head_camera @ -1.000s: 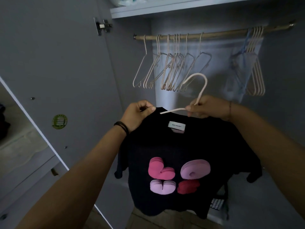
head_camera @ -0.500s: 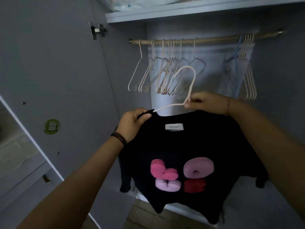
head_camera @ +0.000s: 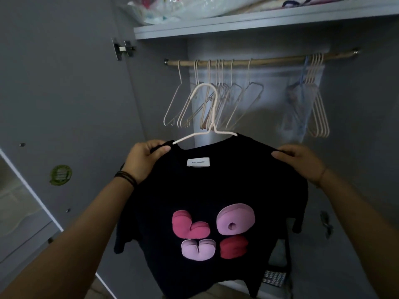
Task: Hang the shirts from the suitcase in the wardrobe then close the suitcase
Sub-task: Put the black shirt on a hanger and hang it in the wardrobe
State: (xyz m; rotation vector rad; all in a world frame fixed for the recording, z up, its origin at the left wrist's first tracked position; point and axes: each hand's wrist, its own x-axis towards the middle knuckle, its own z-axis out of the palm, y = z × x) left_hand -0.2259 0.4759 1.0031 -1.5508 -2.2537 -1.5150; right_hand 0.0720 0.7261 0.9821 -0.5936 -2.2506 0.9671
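A black T-shirt point(head_camera: 216, 190) with pink and lilac puffy letters hangs on a pale pink hanger point(head_camera: 210, 117) in front of the open wardrobe. My left hand point(head_camera: 144, 160) pinches the shirt's left shoulder beside the hanger's arm. My right hand point(head_camera: 302, 162) grips the shirt's right shoulder. The hanger's hook stands upright, below the wooden rail point(head_camera: 259, 61) and apart from it. The suitcase is out of view.
Several empty pink hangers point(head_camera: 216, 100) crowd the rail's left half; more hangers and a pale garment point(head_camera: 302, 108) hang at its right end. A shelf point(head_camera: 259, 20) with bagged items sits above. The wardrobe door point(head_camera: 54, 104) stands open on the left.
My right hand let go of the hanger's neck and slid out to the shirt's right shoulder. The hanger now sits level inside the collar, and the shirt is spread wider.
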